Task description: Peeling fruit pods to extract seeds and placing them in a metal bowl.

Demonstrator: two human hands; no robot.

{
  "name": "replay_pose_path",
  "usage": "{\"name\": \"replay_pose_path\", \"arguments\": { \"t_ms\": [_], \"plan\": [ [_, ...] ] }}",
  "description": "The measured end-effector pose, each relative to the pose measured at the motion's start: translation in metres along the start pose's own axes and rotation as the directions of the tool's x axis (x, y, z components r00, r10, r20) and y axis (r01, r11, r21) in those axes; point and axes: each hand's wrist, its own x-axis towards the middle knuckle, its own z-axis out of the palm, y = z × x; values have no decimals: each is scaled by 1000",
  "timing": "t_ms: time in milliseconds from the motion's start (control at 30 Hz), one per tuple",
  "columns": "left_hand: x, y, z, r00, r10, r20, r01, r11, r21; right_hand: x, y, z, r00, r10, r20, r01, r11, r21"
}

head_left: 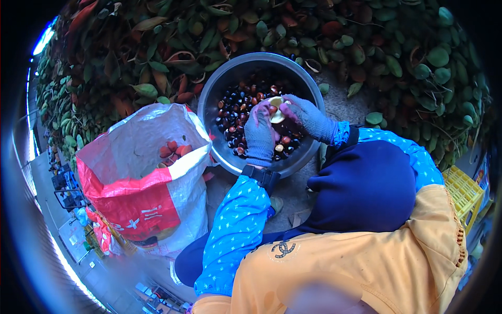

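Observation:
Both of my hands wear grey gloves with pinkish fingers and are raised over a metal basin [231, 165]. My left hand [259, 131] grips one side of an opened seed pod [278, 116] with a pale inner face. On the pod's other side, the fingers of my right hand [308, 117] pinch its edge. A reddish-brown seed [273, 110] shows at the pod, close to my left fingertips. Glossy dark brown seeds [231, 117] cover the basin's bottom beneath my hands, and one pale seed [279, 148] lies among them.
To the left of the basin stands an open red-and-white woven sack [133, 204] with several reddish husks [172, 152] inside. A large heap of green and brown pods [164, 51] rises behind the basin and along the right. At far right is a yellow plastic crate [462, 192].

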Motion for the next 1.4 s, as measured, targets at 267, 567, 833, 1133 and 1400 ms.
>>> {"name": "replay_pose_path", "arguments": {
  "t_ms": [267,567,833,1133,1400],
  "plan": [
    [-2,-22,-13,962,242,129,-269,741,615,-1,-2,-2,932,289,217,-154,860,-487],
    [-20,6,0,982,-159,101,148,983,107,5,20,-6,970,-170,173,240,776,-583],
    [-10,-6,-20,976,214,36,-181,712,678,10,32,-14,991,126,-43,-131,977,-166],
    [7,20,-168,863,30,-504,99,969,226,36,-3,-91,931,-269,-246,-109,439,-892],
    [-10,-14,-202,777,534,-334,64,460,885,71,38,-123,972,-94,-218,-213,52,-976]
  ]
}}
